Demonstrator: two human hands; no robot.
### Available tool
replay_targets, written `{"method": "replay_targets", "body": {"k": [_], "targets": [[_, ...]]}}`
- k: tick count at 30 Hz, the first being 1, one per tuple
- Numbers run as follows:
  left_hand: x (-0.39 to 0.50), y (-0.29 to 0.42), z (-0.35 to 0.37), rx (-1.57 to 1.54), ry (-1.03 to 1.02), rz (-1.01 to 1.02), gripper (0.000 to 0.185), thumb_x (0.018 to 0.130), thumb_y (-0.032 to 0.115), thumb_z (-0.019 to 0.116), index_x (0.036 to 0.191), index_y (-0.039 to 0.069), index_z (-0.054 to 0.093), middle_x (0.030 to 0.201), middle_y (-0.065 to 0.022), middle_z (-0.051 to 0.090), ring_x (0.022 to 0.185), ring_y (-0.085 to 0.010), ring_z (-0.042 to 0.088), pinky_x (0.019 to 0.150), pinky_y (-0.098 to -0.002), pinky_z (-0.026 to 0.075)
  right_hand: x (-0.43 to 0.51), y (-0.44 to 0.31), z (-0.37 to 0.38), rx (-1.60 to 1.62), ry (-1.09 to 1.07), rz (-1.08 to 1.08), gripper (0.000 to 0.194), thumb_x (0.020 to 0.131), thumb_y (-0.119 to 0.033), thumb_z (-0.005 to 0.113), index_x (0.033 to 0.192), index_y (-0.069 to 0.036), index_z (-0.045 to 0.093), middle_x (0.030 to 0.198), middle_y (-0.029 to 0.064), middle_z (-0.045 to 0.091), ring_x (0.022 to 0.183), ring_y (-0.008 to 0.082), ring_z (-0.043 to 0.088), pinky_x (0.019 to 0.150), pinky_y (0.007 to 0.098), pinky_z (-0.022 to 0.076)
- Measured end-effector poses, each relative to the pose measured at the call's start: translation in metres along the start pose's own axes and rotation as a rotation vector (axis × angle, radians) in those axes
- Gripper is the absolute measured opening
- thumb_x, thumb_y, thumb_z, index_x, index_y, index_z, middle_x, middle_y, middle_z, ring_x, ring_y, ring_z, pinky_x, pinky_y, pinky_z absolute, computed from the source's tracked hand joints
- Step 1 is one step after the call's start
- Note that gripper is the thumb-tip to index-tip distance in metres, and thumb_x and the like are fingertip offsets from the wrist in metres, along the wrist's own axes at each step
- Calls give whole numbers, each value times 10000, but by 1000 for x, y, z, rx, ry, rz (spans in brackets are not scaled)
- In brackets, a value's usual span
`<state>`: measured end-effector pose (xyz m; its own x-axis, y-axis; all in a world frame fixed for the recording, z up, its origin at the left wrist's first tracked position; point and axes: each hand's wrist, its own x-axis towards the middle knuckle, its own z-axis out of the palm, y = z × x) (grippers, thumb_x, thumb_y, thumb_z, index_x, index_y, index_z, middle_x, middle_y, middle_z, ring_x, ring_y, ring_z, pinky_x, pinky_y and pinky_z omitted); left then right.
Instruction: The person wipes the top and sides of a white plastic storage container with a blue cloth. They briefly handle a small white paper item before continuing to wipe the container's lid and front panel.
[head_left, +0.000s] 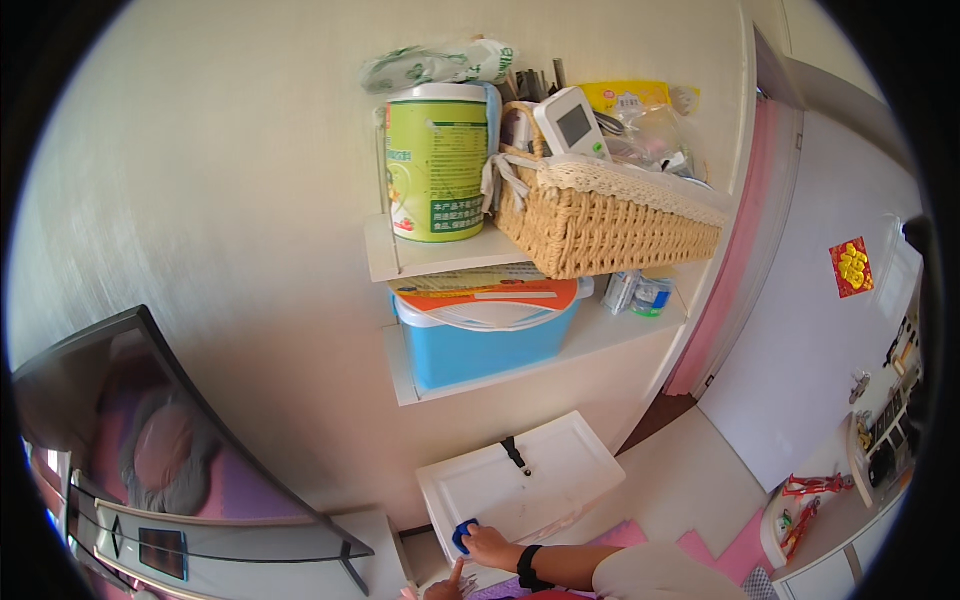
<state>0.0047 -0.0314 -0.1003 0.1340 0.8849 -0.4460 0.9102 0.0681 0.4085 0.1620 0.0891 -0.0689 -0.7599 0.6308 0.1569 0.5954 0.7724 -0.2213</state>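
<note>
My right hand (493, 547), with a black band (529, 568) on its wrist, presses a blue cloth or sponge (465, 535) onto the lid of a white storage box (551, 480). The contact is near the lid's front left corner. A short black strap (514, 455) lies across the far part of the lid. Just below, at the bottom rim of the picture, my left hand (445, 590) shows only in part, one finger extended towards the box's corner. Something pale and thin (469, 583) is beside that hand, too small to make out.
Two wall shelves (465, 251) above the box carry a green tub (437, 161), a full wicker basket (622, 225) and a blue bin (487, 345). A television (161, 427) on a low cabinet (360, 532) is at left. Right are a white door (787, 300) and red figures (817, 484) on a curved shelf.
</note>
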Motion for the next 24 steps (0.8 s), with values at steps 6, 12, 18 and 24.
{"method": "replay_targets", "body": {"k": [6, 12, 18, 24], "targets": [[-10, -1, 6, -149, 175, 61, 745, 827, 546, 578, 1432, 241, 269, 826, -201, 667, 729, -415, 644, 634, -512, 498, 33, -2, -6, 29, 59, 85, 121, 797, -158, 533, 798, -57, 598, 820, 162, 553, 669, 341, 607, 594, 442, 489], [-11, -12, 13, -304, 290, 108, 644, 770, 567, 645, 1263, 189, 475, 888, -185, 675, 805, -407, 648, 679, -490, 512, 0, -17, -7, 160, -120, -141, 96, 785, -117, 543, 856, -87, 600, 833, 194, 530, 727, 367, 593, 609, 455, 479], [-2, 1, 6, -281, 269, 220, 552, 803, 486, 645, 1260, 219, 486, 938, -178, 674, 843, -388, 649, 710, -468, 515, -46, 9, -18, 188, -179, -112, 211, 788, -106, 542, 953, -130, 671, 891, 166, 536, 821, 342, 586, 670, 421, 481], [11, 25, -2, -186, 152, 88, 667, 834, 465, 612, 1382, 205, 337, 1004, -153, 670, 865, -389, 641, 709, -465, 511, -106, 69, -20, 254, -79, 212, 201, 772, -143, 577, 932, -186, 690, 944, 132, 576, 838, 338, 603, 707, 431, 497]]}}
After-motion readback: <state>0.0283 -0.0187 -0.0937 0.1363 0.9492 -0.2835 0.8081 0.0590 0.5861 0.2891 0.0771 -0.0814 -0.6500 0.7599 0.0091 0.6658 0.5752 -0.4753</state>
